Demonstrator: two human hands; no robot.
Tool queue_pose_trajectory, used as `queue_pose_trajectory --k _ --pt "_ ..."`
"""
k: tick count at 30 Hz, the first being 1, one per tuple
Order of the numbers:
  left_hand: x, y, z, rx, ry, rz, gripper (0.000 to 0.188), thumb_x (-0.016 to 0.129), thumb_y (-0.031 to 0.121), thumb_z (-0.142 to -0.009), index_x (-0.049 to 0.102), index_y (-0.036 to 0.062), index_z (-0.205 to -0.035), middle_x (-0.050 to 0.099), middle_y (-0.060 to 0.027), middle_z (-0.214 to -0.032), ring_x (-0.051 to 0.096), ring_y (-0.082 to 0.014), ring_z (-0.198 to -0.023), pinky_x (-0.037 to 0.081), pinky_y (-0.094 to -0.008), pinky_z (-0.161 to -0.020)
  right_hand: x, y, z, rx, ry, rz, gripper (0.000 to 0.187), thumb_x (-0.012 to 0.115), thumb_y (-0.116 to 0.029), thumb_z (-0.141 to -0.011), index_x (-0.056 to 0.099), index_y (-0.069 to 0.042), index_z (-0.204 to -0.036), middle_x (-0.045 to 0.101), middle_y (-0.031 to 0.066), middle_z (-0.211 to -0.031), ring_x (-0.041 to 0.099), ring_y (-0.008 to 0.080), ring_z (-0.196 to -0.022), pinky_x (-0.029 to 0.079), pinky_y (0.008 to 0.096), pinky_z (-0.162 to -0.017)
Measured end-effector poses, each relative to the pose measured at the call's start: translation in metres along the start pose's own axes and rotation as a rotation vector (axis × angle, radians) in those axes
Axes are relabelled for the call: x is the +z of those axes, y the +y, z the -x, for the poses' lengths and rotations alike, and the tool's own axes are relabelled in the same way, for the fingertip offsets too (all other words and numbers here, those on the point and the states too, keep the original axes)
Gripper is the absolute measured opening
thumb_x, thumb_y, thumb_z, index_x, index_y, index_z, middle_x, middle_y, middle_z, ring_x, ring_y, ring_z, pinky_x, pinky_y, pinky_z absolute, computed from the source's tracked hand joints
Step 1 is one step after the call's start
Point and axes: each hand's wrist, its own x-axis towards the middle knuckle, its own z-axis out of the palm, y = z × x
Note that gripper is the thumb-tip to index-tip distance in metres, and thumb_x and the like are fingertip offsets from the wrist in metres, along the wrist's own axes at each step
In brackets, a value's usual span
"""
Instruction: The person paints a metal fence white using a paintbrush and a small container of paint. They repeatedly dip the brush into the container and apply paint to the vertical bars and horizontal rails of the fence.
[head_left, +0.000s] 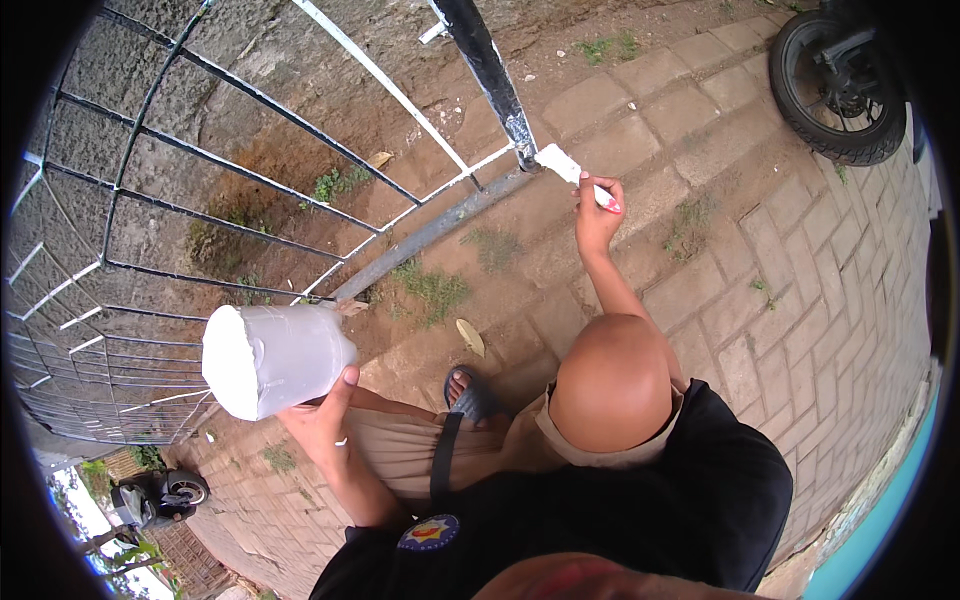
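My right hand [598, 222] is closed round the handle of a paintbrush [562, 164] whose bristles are coated white. The brush tip is at the foot of a thick black post [497, 85] of the metal fence; I cannot tell whether it touches. White smears show on the post's lower end. In my left hand [322, 425] is a translucent plastic tub [290, 350], tilted, with a white end facing left; whether that is paint or a lid is unclear. A white spot marks my left wrist. Fence bars [290, 105] are partly white, partly black.
Brick paving [800, 300] stretches to the right, with weeds [430, 290] and a dry leaf [470, 338] near the fence. A motorcycle wheel [838, 88] stands at the upper right. Another motorcycle [155, 498] is at the lower left. My sandalled foot [468, 392] rests below the fence.
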Motion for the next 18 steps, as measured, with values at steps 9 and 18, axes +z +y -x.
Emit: queue_pose_trajectory --k 9,18 --pt "0.009 -0.001 -0.001 0.031 0.043 0.033 0.088 0.089 0.0 -0.069 0.043 -0.0032 -0.144 0.059 -0.0155 -0.129 0.06 -0.0244 -0.115 0.048 -0.0376 -0.103 0.063 -0.108 -0.02 -0.06 -0.22 -0.413 0.023 0.076 -0.017 -0.094 0.058 -0.003 -0.096 0.072 0.0111 -0.088 0.072 0.0152 -0.074 0.051 0.024 -0.057" --pt "0.013 -0.002 0.002 0.053 0.067 0.04 0.087 0.09 -0.001 -0.068 0.045 -0.0046 -0.142 0.061 -0.0156 -0.128 0.061 -0.0235 -0.115 0.047 -0.0383 -0.103 0.002 -0.008 0.011 0.12 -0.076 -0.164 0.017 0.073 -0.012 -0.096 0.06 -0.002 -0.094 0.071 0.0097 -0.089 0.073 0.0153 -0.075 0.055 0.0253 -0.059"
